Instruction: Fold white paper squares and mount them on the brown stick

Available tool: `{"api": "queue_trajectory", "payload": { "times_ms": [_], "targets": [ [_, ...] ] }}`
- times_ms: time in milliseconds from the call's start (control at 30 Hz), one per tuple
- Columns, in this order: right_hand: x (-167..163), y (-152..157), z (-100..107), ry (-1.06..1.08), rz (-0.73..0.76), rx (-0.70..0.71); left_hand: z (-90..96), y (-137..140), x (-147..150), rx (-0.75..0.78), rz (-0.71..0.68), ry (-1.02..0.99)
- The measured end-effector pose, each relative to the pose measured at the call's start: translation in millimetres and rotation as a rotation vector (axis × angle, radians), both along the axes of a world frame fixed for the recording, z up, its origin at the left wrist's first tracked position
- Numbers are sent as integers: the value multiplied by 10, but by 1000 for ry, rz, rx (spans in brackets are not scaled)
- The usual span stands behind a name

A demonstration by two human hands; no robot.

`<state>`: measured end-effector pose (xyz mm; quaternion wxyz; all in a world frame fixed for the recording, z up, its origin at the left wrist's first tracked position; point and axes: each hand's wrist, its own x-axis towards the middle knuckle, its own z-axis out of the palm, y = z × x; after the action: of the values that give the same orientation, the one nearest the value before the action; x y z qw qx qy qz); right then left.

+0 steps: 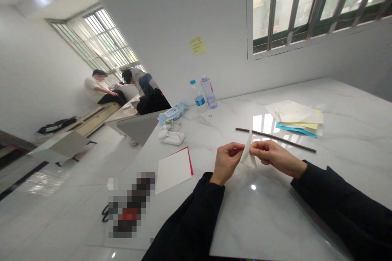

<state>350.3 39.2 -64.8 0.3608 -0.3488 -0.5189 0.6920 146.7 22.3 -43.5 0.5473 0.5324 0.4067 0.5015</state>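
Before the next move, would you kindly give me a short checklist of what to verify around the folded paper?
1. Left hand at the left edge of the folded paper: ok.
2. Right hand pinching the paper's right side: ok.
3. Creases sharp and even: cannot tell, too small to judge.
4. Dark rod lying flat on the table: ok.
5. Paper stack squared up: not ok, sheets lie askew.
6. Blue-capped bottle upright: ok.
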Motion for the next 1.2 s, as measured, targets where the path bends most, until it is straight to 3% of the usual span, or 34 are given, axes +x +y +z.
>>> {"api": "queue_trajectory", "payload": {
  "times_ms": [1000, 1200],
  "targets": [
    [-88, 102, 141, 1, -105, 117, 132, 84, -52, 34, 48, 72],
    [-100, 90, 242, -38, -209, 236, 125, 62, -42, 25, -21, -115]
  ]
}}
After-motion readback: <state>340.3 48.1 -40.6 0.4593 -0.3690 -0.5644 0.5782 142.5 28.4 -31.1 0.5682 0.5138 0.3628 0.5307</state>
